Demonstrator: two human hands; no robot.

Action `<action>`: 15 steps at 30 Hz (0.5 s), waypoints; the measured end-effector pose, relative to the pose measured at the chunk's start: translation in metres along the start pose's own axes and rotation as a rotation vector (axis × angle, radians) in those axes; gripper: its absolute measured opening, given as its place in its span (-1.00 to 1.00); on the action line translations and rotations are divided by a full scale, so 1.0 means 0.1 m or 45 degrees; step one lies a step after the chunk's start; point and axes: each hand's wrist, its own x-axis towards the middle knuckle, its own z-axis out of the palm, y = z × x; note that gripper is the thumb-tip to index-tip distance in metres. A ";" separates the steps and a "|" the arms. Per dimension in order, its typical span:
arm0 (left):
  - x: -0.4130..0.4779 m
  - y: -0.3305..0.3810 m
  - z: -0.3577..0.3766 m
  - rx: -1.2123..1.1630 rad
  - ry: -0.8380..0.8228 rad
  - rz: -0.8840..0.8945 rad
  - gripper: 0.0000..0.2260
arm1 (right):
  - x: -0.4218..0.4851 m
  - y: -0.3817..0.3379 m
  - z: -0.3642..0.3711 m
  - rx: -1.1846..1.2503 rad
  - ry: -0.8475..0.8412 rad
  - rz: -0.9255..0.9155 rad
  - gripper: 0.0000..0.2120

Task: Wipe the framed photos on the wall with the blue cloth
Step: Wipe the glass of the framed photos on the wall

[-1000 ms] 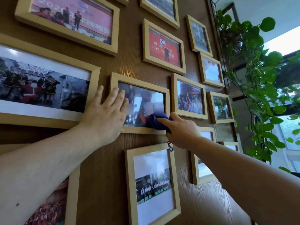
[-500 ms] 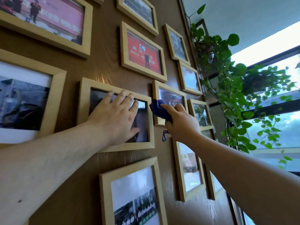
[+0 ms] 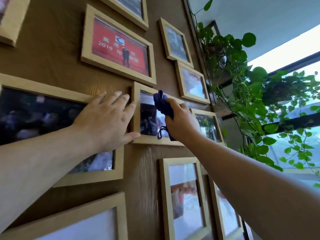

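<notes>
Several light wooden framed photos hang on a brown wood-grain wall. My right hand (image 3: pixel 181 123) grips the bunched blue cloth (image 3: pixel 162 104) and presses it on the glass of a small landscape frame (image 3: pixel 136 118) at mid-height. A blue loop of the cloth dangles below my palm. My left hand (image 3: pixel 107 122) lies flat with fingers spread, its fingertips and thumb touching that frame's left edge, its palm over the right end of the large dark photo (image 3: pixel 34 115) beside it.
A red photo frame (image 3: pixel 119 47) hangs just above the hands, and smaller frames (image 3: pixel 192 82) run to the right. A trailing green plant (image 3: pixel 245 94) hangs by the wall's right edge, in front of a window. Tall frames (image 3: pixel 183 201) hang below my right forearm.
Both hands shifted right from the earlier frame to the adjacent smaller one. The cloth now sits on that frame's glass, and my left hand moved to its left edge. The view swung right.
</notes>
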 end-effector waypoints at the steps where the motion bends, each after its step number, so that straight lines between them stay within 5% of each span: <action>1: 0.06 0.05 0.01 0.022 0.002 -0.012 -0.22 | 0.05 0.04 0.01 -0.022 0.004 -0.034 -0.47; 15: 0.40 0.45 0.29 0.291 -0.140 -0.165 -0.05 | 0.40 0.16 0.31 -0.301 0.015 -0.493 -0.46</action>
